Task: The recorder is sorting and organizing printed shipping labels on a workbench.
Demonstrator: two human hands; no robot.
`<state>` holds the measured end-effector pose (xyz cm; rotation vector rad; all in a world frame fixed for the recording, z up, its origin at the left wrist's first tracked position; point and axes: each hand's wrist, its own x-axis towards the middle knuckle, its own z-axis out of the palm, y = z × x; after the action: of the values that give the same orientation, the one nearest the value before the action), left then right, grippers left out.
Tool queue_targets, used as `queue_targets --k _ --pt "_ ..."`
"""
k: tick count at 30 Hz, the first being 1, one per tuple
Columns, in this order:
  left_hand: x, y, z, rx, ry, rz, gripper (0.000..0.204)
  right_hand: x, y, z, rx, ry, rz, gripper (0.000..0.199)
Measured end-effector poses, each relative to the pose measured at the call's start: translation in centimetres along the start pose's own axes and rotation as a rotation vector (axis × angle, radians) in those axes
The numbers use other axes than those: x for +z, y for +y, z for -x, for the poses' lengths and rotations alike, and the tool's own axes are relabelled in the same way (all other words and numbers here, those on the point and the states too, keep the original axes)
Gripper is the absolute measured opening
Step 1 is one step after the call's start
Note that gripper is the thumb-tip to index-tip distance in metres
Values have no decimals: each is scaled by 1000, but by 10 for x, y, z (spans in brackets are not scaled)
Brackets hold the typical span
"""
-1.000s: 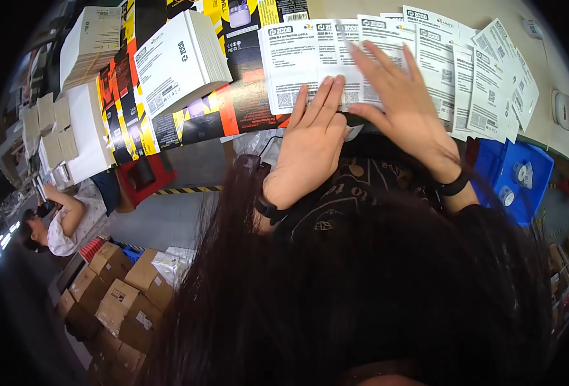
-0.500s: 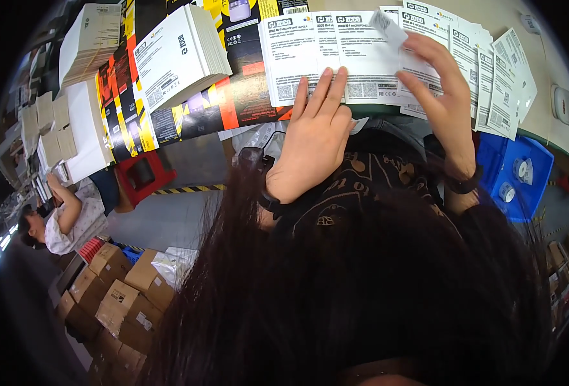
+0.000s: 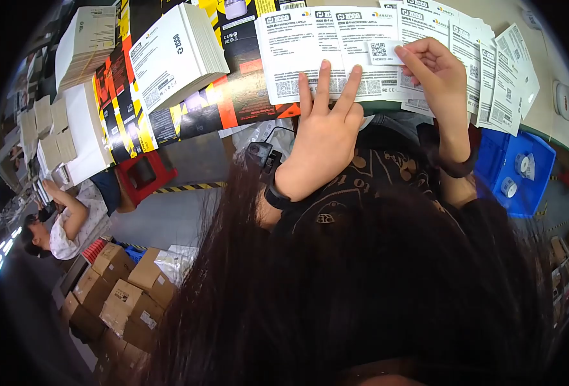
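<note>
White printed cards (image 3: 291,61) lie overlapped in a row on the table before me. My left hand (image 3: 326,141) rests with its fingers spread, the tips pressing on the lower part of these cards. Between thumb and forefinger my right hand (image 3: 440,77) pinches the edge of a small white label (image 3: 379,49) with a square code. The label lies against the right part of one card, or just over it; I cannot tell whether it is stuck down. More overlapping cards (image 3: 506,83) fan out to the right of my right hand.
A thick stack of cards (image 3: 168,58) sits at the left on a black, yellow and red printed sheet (image 3: 249,96), with another stack (image 3: 91,38) beyond. A blue bin (image 3: 529,193) with label rolls (image 3: 509,187) is below right. Cardboard boxes (image 3: 127,302) and a person (image 3: 72,222) are at left.
The label, tilted up and blurred before, now lies lower and flat over the card. My right hand's fingers have curled in. My left fingers have spread wider.
</note>
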<state>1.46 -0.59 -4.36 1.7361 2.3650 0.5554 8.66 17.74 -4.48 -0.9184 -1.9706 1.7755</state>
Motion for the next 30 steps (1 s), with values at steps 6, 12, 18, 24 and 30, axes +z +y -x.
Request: queue_targets --k 6,12,18,24,30 --pt "0 0 0 2 -9 -25 14 -2 1 -1 -7 -9 45 11" --pt "0 1 0 -7 -23 -26 14 0 3 -1 -20 7 95 10" --pt "0 3 -1 -11 -23 -35 13 -3 5 0 8 11 84 10" --pt "2 -1 0 -4 -8 -22 13 -6 16 -5 74 16 8 9" --pt "1 1 -1 -8 -5 -10 13 -13 19 -8 62 20 -26 9"
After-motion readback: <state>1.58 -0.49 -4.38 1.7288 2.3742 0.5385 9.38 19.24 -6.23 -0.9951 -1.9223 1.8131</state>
